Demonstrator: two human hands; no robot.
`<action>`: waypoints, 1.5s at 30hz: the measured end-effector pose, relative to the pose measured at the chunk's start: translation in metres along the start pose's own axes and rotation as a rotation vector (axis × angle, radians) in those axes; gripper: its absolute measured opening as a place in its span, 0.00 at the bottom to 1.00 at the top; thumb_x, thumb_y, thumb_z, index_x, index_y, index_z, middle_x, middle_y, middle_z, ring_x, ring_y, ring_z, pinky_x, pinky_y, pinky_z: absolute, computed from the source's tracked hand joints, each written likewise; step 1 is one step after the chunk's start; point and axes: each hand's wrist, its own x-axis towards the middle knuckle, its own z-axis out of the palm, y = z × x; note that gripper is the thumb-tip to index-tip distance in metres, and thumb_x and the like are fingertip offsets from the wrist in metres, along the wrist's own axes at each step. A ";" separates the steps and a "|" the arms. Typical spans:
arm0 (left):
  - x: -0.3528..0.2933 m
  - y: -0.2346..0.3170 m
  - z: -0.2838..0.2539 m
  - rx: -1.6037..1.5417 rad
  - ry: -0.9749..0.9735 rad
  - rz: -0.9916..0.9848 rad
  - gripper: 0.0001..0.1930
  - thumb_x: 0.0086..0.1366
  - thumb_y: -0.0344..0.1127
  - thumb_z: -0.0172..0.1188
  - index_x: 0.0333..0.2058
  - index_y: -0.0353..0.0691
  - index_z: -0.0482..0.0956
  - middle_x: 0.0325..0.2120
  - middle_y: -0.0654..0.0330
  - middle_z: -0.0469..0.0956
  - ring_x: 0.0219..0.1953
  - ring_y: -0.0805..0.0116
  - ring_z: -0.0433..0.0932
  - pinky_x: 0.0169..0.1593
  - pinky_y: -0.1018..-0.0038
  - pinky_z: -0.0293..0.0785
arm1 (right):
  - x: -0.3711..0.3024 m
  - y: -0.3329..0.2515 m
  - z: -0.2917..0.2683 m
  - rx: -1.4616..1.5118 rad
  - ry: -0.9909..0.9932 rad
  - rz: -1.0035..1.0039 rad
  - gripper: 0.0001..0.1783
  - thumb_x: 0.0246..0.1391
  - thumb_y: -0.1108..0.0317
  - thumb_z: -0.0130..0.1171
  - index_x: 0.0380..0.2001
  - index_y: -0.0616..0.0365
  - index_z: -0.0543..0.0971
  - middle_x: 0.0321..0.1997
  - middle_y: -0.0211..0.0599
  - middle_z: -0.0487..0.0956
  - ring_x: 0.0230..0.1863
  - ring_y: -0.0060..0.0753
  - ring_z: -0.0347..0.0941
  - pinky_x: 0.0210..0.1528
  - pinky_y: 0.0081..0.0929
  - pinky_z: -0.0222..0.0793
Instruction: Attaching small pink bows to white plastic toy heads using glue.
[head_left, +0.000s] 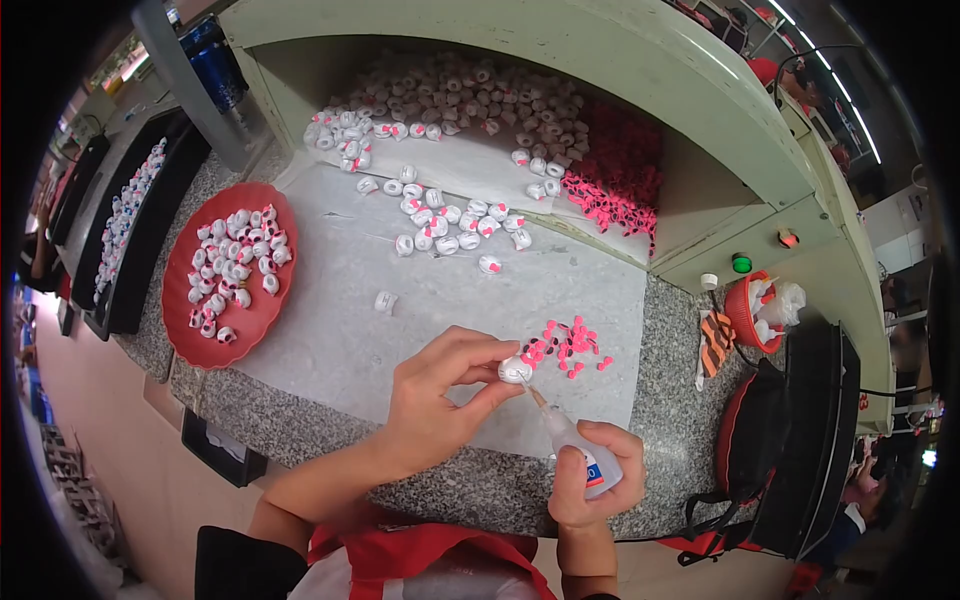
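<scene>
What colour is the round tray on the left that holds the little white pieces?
The tray is red, seen clearly in the head view.

Bright, even light; fisheye-bent, dark rim

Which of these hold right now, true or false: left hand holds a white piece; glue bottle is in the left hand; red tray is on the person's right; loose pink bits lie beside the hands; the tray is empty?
1. The left hand holds a white piece. True.
2. The glue bottle is in the left hand. False: the right hand grips it, nozzle pointed at the white piece.
3. The red tray is on the person's right. False: it sits on the left.
4. Loose pink bits lie beside the hands. True.
5. The tray is empty. False: it holds many white pieces.
</scene>
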 end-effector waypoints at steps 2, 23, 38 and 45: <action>0.000 0.000 0.000 0.004 -0.001 0.001 0.17 0.46 0.16 0.58 0.39 0.32 0.72 0.35 0.54 0.69 0.38 0.67 0.74 0.42 0.75 0.76 | 0.000 0.000 0.001 0.021 0.006 0.027 0.15 0.33 0.76 0.59 0.30 0.65 0.71 0.22 0.41 0.76 0.20 0.31 0.74 0.24 0.21 0.69; 0.000 0.000 0.000 0.035 -0.005 0.023 0.17 0.46 0.15 0.58 0.38 0.31 0.73 0.35 0.54 0.68 0.37 0.68 0.74 0.41 0.77 0.76 | -0.003 -0.004 0.001 0.055 0.011 0.125 0.11 0.39 0.69 0.56 0.29 0.63 0.72 0.26 0.37 0.74 0.26 0.24 0.70 0.30 0.17 0.65; 0.000 -0.001 0.000 0.113 0.000 0.033 0.16 0.46 0.15 0.58 0.37 0.32 0.74 0.36 0.54 0.69 0.38 0.68 0.74 0.41 0.77 0.75 | 0.004 -0.007 -0.003 0.012 -0.031 0.126 0.11 0.39 0.67 0.58 0.26 0.62 0.73 0.25 0.38 0.76 0.24 0.29 0.72 0.28 0.21 0.67; 0.000 0.000 0.000 -0.027 -0.026 -0.028 0.16 0.47 0.14 0.56 0.37 0.30 0.73 0.37 0.53 0.68 0.40 0.66 0.73 0.44 0.75 0.74 | 0.004 -0.006 -0.003 -0.012 -0.015 0.109 0.10 0.38 0.68 0.57 0.26 0.62 0.73 0.25 0.38 0.76 0.25 0.29 0.72 0.29 0.21 0.67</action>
